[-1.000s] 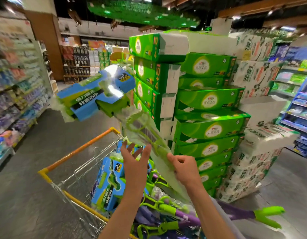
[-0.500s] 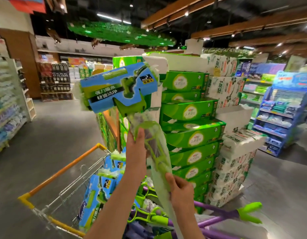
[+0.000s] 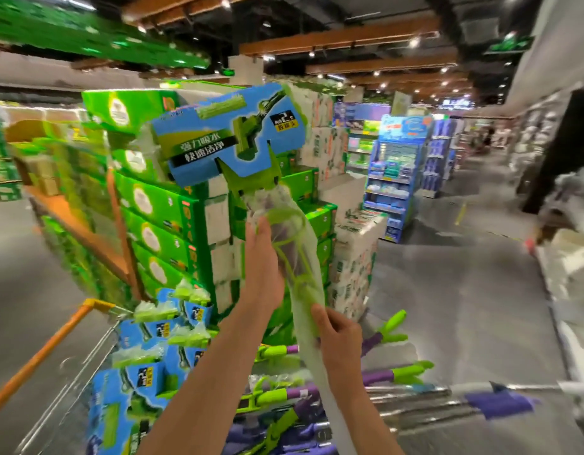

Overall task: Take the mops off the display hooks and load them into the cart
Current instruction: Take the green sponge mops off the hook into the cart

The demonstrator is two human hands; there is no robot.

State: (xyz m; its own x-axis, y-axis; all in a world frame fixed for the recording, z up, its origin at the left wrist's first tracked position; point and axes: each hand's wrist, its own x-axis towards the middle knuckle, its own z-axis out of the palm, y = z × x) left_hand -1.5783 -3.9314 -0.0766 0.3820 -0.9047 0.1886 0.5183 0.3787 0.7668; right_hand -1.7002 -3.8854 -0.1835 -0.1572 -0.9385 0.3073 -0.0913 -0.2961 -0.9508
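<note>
Left hand (image 3: 262,277) and right hand (image 3: 338,333) both grip the bagged mop (image 3: 238,142), head-up above the cart (image 3: 38,356) — its slippery plastic sleeve could slide, dropping it onto mops already loaded.

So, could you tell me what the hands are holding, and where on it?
Both hold one wrapped mop: left hand on the green lever frame below its head, right hand lower on the handle.

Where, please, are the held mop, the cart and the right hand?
mop (image 3: 230,139), head view, blue head card.
cart (image 3: 41,353), head view, orange rim.
right hand (image 3: 341,339), head view, back of hand.
</note>
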